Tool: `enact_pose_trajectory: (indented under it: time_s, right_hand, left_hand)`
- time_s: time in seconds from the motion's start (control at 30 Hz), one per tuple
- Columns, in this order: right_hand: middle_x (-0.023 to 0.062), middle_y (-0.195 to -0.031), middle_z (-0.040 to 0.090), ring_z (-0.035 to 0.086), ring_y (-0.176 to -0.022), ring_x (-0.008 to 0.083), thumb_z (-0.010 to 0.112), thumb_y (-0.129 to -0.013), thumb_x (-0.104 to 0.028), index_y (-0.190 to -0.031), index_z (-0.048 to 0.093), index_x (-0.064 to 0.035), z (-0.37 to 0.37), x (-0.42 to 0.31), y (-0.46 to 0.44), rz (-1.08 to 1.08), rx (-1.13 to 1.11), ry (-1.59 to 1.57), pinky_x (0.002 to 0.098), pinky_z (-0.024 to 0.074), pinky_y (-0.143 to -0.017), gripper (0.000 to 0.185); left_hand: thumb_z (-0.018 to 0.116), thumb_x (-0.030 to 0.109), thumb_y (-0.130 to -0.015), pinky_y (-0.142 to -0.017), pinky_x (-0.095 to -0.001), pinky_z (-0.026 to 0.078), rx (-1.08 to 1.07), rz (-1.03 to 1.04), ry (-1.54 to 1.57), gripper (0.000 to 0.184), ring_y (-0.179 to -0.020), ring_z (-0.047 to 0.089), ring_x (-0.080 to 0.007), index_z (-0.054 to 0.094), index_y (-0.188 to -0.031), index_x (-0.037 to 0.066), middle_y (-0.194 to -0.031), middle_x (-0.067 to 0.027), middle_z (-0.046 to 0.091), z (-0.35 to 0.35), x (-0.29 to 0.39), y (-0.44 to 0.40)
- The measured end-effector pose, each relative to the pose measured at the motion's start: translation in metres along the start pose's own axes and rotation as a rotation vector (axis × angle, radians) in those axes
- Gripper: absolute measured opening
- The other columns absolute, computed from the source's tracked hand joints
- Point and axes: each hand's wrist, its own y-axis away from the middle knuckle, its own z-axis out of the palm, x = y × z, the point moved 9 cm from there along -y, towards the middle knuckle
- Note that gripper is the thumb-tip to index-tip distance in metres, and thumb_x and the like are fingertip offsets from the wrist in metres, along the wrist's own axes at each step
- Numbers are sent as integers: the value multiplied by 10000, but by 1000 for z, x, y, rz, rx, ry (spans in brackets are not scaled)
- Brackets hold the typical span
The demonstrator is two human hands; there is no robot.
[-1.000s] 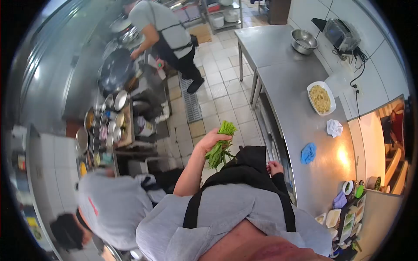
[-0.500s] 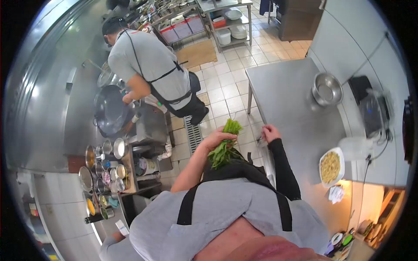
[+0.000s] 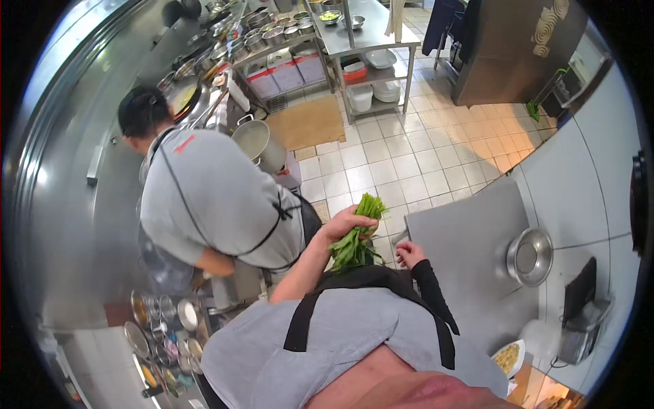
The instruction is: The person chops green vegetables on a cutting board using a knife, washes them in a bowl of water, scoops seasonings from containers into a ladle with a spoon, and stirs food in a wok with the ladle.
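My left hand (image 3: 349, 224) is wrapped around a bunch of leafy greens (image 3: 352, 249) in front of my apron. Cut bright green stems (image 3: 370, 205) stick out above the fist, and darker leaves hang below it. To the right, my right hand (image 3: 410, 255), at the end of a black sleeve, hovers beside the near left corner of the steel table (image 3: 463, 232). Its fingers are curled in, and nothing shows between them.
At the left, a co-worker in a grey shirt (image 3: 211, 191) bends over the cooking line. A large stockpot (image 3: 262, 144) stands beyond them. The steel table carries a metal bowl (image 3: 530, 257) and a white dish of food (image 3: 509, 358). Tiled floor (image 3: 381, 160) stretches ahead to a shelved table (image 3: 371, 48).
My view has moved forward along the aisle, and the co-worker now appears closer and bent lower. The greens stay in my left hand. My right hand sits lower in view, still near the table.
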Motion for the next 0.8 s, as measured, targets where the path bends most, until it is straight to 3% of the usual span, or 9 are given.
enact_pose_trajectory:
  time_s: [0.07, 0.2, 0.43, 0.57, 0.67, 0.8]
  right_hand:
    - [67, -814, 676, 637, -619, 132, 623, -950, -130, -1120, 663, 3, 0, -14, -19, 14, 5, -35, 271, 513, -518, 220]
    - [83, -858, 688, 659, -641, 147, 625, -970, -111, -1161, 649, -7, -19, -55, -57, -4, 81, -94, 277, 532, -517, 219]
    - [91, -854, 686, 661, -631, 153, 613, -962, -95, -1151, 644, 4, -64, -132, -139, -79, 217, -98, 272, 537, -508, 215]
    - [103, -863, 688, 665, -624, 168, 597, -969, -87, -1145, 642, 8, -81, -150, -184, -53, 240, -53, 292, 538, -488, 205]
    - [105, -859, 687, 667, -623, 173, 595, -972, -88, -1143, 641, 10, -86, -163, -215, -8, 225, -30, 294, 538, -486, 203]
    - [111, -862, 689, 670, -623, 182, 596, -972, -89, -1133, 641, 11, -92, -170, -290, 86, 203, 15, 307, 541, -483, 195]
  left_hand:
    - [743, 185, -863, -510, -244, 388, 126, 19, -30, 191, -614, 536, -98, 621, -938, 58, -754, -24, 594, -32, 34, -39]
    - [725, 160, -878, -505, -247, 380, -24, 101, -23, 192, -592, 513, -98, 596, -969, 50, -746, -34, 580, -53, 117, -97]
    - [716, 169, -888, -485, -247, 342, -61, 216, -69, 204, -568, 459, -93, 574, -949, 37, -709, -28, 526, -92, 219, -136]
    - [701, 177, -901, -485, -234, 347, 94, 256, -4, 202, -576, 463, -85, 582, -978, 34, -747, -36, 547, -155, 248, -157]
    - [697, 175, -904, -487, -230, 353, 29, 293, 96, 207, -596, 469, -79, 583, -1011, 39, -782, -37, 557, -193, 268, -173]
    - [692, 171, -906, -500, -221, 347, 157, 292, 107, 167, -607, 462, -75, 593, -968, 51, -781, -33, 552, -267, 285, -205]
